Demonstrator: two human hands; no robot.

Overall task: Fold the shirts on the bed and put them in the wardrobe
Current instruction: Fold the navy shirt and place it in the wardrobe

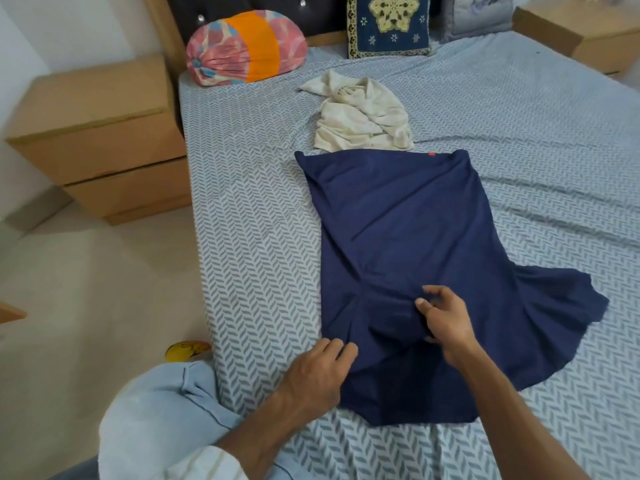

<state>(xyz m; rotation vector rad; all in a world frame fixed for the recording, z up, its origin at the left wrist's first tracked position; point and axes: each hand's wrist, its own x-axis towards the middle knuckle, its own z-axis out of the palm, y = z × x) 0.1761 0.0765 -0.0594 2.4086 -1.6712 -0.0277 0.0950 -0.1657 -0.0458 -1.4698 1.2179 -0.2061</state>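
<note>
Bed (519, 133), navy shirt (398, 220) under hands

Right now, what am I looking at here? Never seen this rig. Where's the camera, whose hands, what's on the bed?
No machine here: a person works with bare hands. The single picture comes from a camera worn on their head, looking forward and down. On the patterned bed lies a navy shirt, spread out and partly folded. Beyond it sits a crumpled cream shirt, untouched. The left hand rests flat on the navy shirt's near edge. The right hand has a pinching grip on its fabric. Pillows stand at the headboard; a wooden nightstand is beside the bed.
</note>
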